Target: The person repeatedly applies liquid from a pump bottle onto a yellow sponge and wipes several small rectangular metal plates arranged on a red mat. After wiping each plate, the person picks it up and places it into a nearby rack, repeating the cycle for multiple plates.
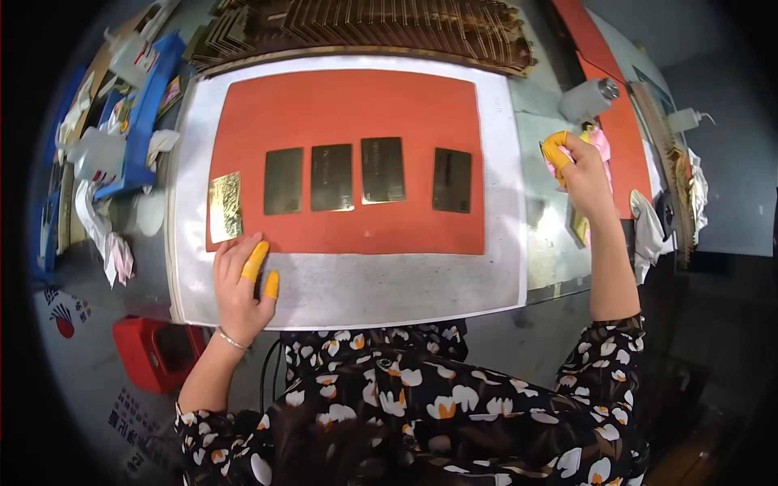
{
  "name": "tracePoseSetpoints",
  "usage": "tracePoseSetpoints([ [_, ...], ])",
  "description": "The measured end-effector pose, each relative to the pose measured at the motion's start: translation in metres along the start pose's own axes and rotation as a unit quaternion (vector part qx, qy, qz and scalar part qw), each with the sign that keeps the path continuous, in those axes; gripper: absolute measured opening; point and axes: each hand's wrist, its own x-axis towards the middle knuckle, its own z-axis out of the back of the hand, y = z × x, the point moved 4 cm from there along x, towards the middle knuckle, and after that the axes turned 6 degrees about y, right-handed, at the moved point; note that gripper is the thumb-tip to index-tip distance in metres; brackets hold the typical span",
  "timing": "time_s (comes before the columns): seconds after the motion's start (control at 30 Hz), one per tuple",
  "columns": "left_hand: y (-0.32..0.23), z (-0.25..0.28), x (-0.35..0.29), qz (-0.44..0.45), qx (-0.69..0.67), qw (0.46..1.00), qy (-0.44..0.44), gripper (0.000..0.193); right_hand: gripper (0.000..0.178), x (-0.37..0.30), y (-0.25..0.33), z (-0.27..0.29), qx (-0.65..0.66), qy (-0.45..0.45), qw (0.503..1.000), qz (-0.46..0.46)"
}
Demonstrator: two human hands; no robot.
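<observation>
Four dark metal cards, the leftmost card [284, 181] among them, lie in a row on an orange mat [348, 105]. A shiny gold card [225, 207] rests at the mat's left edge. Just below it is my left hand [243, 279], fingers stretched out and touching the mat's lower left corner, with yellow finger cots on two digits. My right hand [582, 166] is at the right, beyond the mat, over a pink and yellow cloth [600, 146]. Its fingers, in yellow cots, are pinched together; what they hold is hidden.
Racks of upright metal plates [389, 28] line the far edge. At the right stands a grey bottle [589, 99]. Blue shelving [154, 105] with a translucent bottle [97, 155] is on the left. A red stool [154, 352] stands on the floor at lower left.
</observation>
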Motion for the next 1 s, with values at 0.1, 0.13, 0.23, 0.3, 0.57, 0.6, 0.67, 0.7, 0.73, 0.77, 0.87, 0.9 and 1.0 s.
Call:
tracePoseSetpoints([
  [0.1, -0.003, 0.0, 0.005, -0.006, 0.018, 1.0, 0.004, 0.043, 0.021, 0.006, -0.014, 0.017, 0.003, -0.048, 0.998, -0.028],
  [0.13, -0.004, 0.0, 0.005, -0.012, 0.023, 1.0, -0.004, 0.042, 0.023, 0.01, -0.014, 0.034, -0.021, -0.076, 0.997, -0.009],
  [0.23, 0.0, -0.002, -0.006, -0.004, 0.022, 1.0, -0.009, 0.041, 0.022, 0.04, -0.012, 0.114, -0.229, -0.234, 0.941, 0.084],
  [0.3, 0.001, -0.005, -0.004, -0.002, 0.011, 1.0, -0.008, 0.041, 0.02, 0.058, -0.018, 0.154, -0.315, -0.282, 0.901, 0.096],
  [0.57, 0.0, -0.001, -0.01, 0.025, -0.002, 1.0, 0.019, 0.04, 0.02, 0.124, -0.027, 0.157, -0.553, -0.188, 0.809, 0.066],
  [0.6, -0.002, 0.002, -0.007, 0.031, 0.021, 0.999, 0.034, 0.042, 0.023, 0.128, -0.035, 0.154, -0.524, -0.172, 0.827, 0.106],
  [0.67, -0.001, -0.001, 0.003, 0.014, -0.001, 0.999, 0.037, 0.043, 0.023, 0.122, -0.052, 0.168, -0.433, -0.177, 0.882, 0.059],
  [0.7, 0.001, -0.003, 0.006, 0.005, -0.006, 0.999, 0.033, 0.043, 0.023, 0.124, -0.066, 0.182, -0.424, -0.169, 0.888, 0.047],
  [0.73, 0.0, -0.001, 0.006, 0.002, 0.003, 1.0, 0.031, 0.043, 0.023, 0.122, -0.06, 0.174, -0.446, -0.199, 0.869, 0.072],
  [0.77, -0.001, -0.001, 0.004, -0.001, 0.01, 1.0, 0.024, 0.043, 0.023, 0.113, -0.05, 0.167, -0.47, -0.231, 0.846, 0.1],
  [0.87, -0.004, 0.0, -0.006, 0.008, 0.02, 1.0, 0.013, 0.042, 0.024, 0.079, -0.014, 0.113, -0.336, -0.214, 0.897, 0.192],
  [0.9, -0.005, 0.0, -0.008, 0.011, 0.02, 1.0, 0.013, 0.042, 0.024, 0.066, -0.012, 0.084, -0.302, -0.161, 0.923, 0.179],
  [1.0, -0.001, -0.004, -0.005, 0.01, 0.02, 1.0, 0.009, 0.043, 0.028, 0.008, 0.013, -0.028, -0.188, -0.037, 0.938, 0.29],
])
